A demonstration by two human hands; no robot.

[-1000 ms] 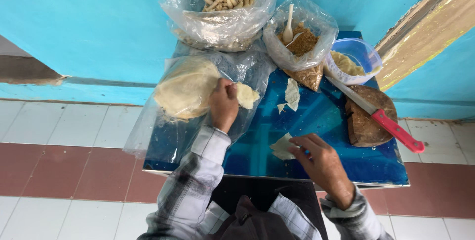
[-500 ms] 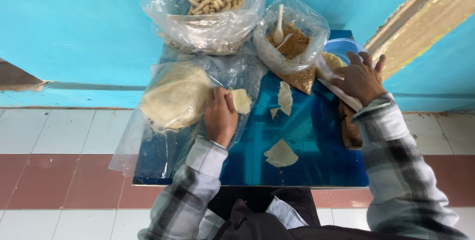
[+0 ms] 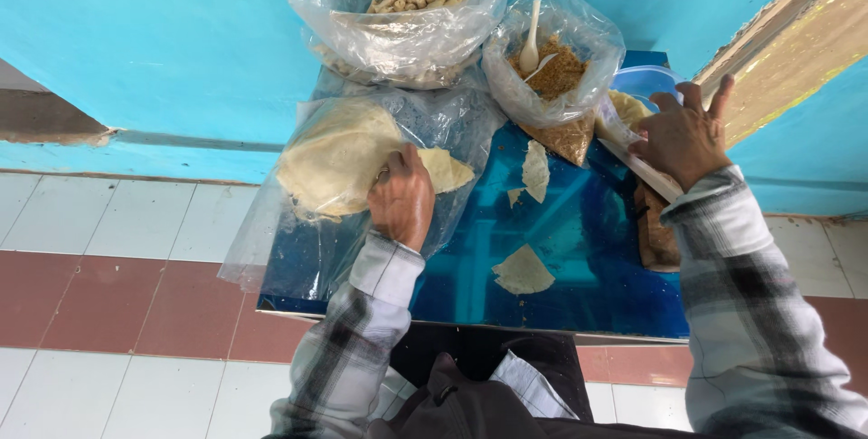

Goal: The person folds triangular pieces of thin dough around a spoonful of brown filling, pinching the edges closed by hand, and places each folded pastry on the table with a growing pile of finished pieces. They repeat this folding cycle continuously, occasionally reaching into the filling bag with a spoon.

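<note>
- On the blue table (image 3: 579, 249), one cut wrapper piece (image 3: 523, 271) lies ready, unfilled.
- Left hand (image 3: 402, 197) pinches a sheet off the wrapper stack (image 3: 334, 157), inside its bag.
- Right hand (image 3: 683, 136), fingers spread, presses the knife (image 3: 637, 160); filling (image 3: 553, 73) is untouched.

Blue tabletop (image 3: 579, 249) (wrapper pieces (image 3: 523, 271), plastic bags (image 3: 398, 5))

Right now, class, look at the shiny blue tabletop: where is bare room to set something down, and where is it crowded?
Bare room lies on the blue tabletop between the left hand, the pale triangular wrapper piece near the front edge, and the right hand. The back is crowded: clear bag of rolled sticks, bag of brown crumbs, bag of round wrappers.
</note>
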